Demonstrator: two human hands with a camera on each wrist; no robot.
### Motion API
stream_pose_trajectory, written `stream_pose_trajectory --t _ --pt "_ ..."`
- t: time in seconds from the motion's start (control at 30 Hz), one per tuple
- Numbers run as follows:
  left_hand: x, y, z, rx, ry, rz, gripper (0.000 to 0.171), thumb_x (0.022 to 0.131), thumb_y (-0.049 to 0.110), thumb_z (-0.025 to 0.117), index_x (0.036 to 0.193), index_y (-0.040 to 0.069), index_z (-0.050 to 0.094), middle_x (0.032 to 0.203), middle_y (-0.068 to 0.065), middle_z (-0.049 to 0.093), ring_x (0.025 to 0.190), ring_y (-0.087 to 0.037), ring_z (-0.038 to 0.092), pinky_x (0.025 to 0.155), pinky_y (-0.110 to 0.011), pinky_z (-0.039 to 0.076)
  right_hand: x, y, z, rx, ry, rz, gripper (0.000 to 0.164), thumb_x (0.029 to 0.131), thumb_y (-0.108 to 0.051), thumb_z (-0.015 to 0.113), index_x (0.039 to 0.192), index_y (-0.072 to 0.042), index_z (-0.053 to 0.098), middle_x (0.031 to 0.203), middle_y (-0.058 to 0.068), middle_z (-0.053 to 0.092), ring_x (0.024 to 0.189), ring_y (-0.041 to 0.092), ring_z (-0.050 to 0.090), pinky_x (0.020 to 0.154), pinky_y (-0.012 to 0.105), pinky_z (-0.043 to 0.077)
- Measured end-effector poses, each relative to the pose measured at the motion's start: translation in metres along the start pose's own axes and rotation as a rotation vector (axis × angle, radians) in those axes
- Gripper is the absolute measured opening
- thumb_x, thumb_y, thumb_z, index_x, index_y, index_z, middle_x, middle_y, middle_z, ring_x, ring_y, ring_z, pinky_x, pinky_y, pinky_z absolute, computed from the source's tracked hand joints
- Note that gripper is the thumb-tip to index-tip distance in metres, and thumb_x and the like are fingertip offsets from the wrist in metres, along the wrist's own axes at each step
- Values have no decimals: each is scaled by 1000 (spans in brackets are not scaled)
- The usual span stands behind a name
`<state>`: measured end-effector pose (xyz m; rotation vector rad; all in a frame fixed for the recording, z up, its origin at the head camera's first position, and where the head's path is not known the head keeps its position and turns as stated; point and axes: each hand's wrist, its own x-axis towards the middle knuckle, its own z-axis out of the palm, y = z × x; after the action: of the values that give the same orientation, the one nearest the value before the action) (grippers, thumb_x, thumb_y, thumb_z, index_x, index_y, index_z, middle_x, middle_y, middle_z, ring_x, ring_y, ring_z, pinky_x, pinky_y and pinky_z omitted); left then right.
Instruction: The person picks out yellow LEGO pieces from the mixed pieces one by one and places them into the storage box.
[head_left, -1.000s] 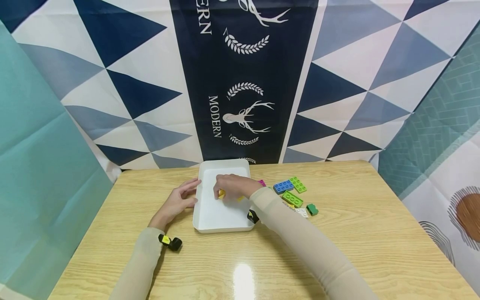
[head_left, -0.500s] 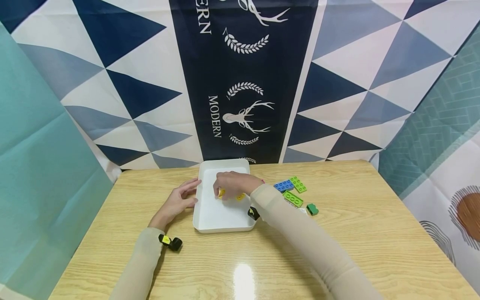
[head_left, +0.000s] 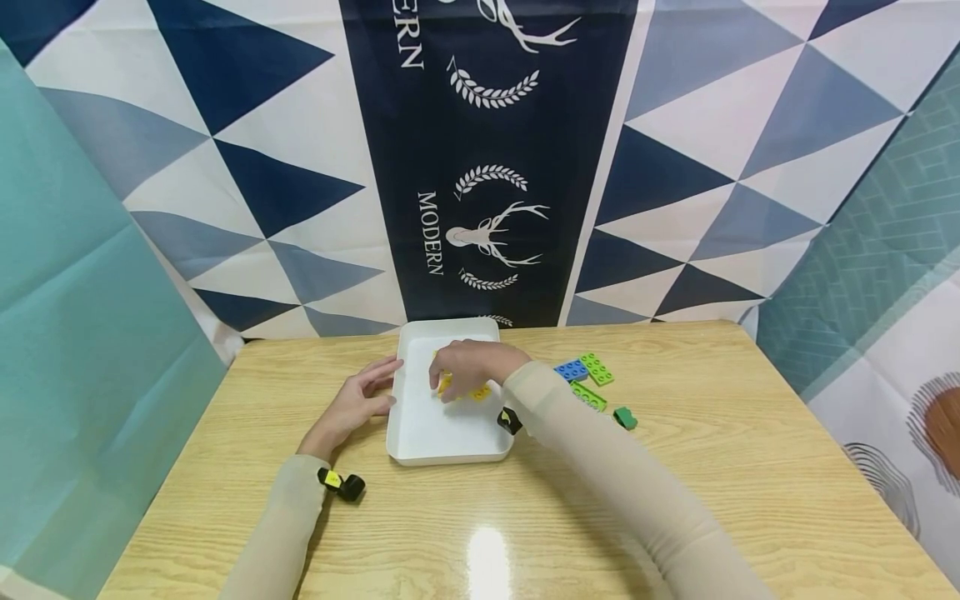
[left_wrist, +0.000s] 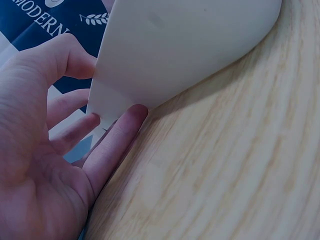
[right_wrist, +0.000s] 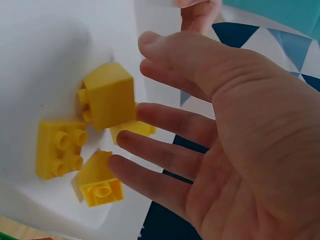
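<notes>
My left hand [head_left: 356,404] touches the left wall of a white plastic tray [head_left: 446,442], with fingers spread. In the left wrist view its fingertips meet the tray's outer wall [left_wrist: 190,45] near the rim and base. My right hand [head_left: 476,364] hovers inside the tray with its fingers loosely extended, holding nothing. Several yellow toy building bricks lie below it. The right wrist view shows a sloped yellow brick [right_wrist: 112,97], a studded yellow brick [right_wrist: 50,147] and a tipped yellow brick [right_wrist: 102,187] with its hollow underside showing. Another yellow brick [right_wrist: 131,129] is partly hidden behind the fingers.
On the wooden table [head_left: 420,525], right of the tray, lie a blue brick [head_left: 572,371], a lime green brick [head_left: 596,369], a second lime brick [head_left: 588,396] and a dark green brick [head_left: 625,417]. My right sleeve [head_left: 600,467] covers part of this group. A patterned cloth [head_left: 495,167] hangs behind.
My right hand has let go of a yellow brick in the tray; its fingers have spread and risen slightly, showing more yellow bricks. The left hand and tray stay put.
</notes>
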<state>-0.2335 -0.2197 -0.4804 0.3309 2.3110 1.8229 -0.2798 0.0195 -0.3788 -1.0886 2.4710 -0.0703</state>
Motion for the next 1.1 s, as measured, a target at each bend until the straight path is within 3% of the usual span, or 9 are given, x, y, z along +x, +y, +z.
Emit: stream_pose_trajectory --t 0.47,1.1 --pt "0 -1 0 4 2 -5 65 88 0 62 150 12 48 165 -9 26 139 -41 42 92 -43 60 -9 -3 -17 -37 -19 -7 35 90 -43 69 121 -26 73 128 -4 68 113 18 55 104 43 50" --pt "1 -1 0 -8 -2 -15 66 87 0 62 150 11 47 166 -9 24 140 -40 41 91 -38 60 -18 -1 -22 -40 -3 -37 37 91 -40 69 123 -23 72 132 -3 67 122 21 56 108 44 48"
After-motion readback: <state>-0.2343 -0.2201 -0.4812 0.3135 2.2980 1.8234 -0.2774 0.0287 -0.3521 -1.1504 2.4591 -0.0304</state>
